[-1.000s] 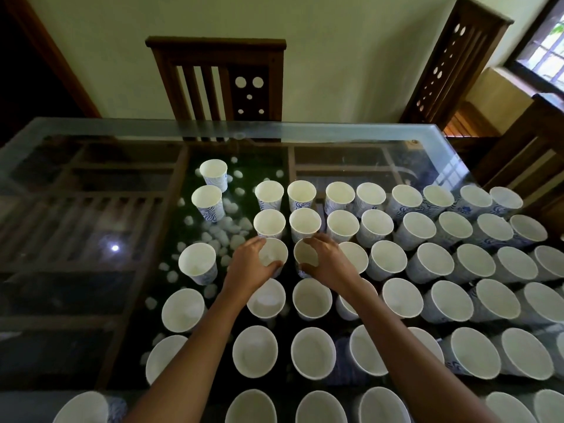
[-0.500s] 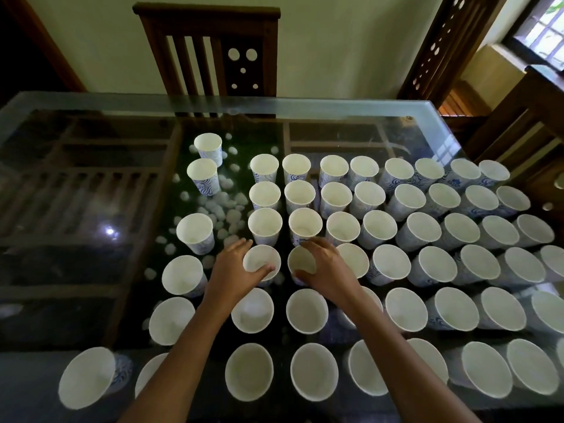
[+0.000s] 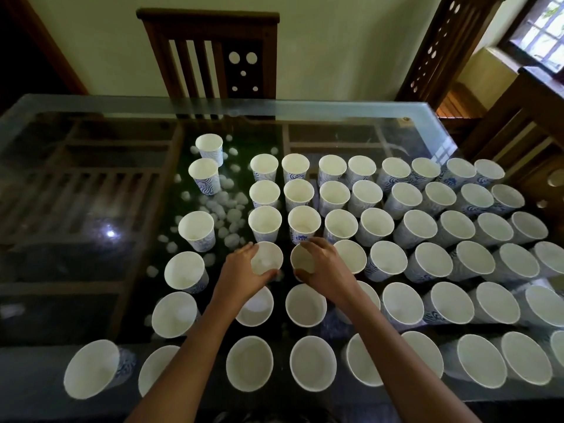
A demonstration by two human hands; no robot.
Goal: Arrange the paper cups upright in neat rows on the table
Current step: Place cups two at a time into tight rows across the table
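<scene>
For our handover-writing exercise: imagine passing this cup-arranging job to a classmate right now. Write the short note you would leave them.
Left hand grips one upright cup; right hand grips the cup beside it, both mid-grid on the glass table.
Done: most cups stand upright in rows.
Left: settle these two; the left column looks staggered and probably needs lining up.

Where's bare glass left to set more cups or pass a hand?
Bare: table left of the loose cup column; far strip between back row and chair. Crowded: grid from the left hand rightward, cups nearly touching.
</scene>
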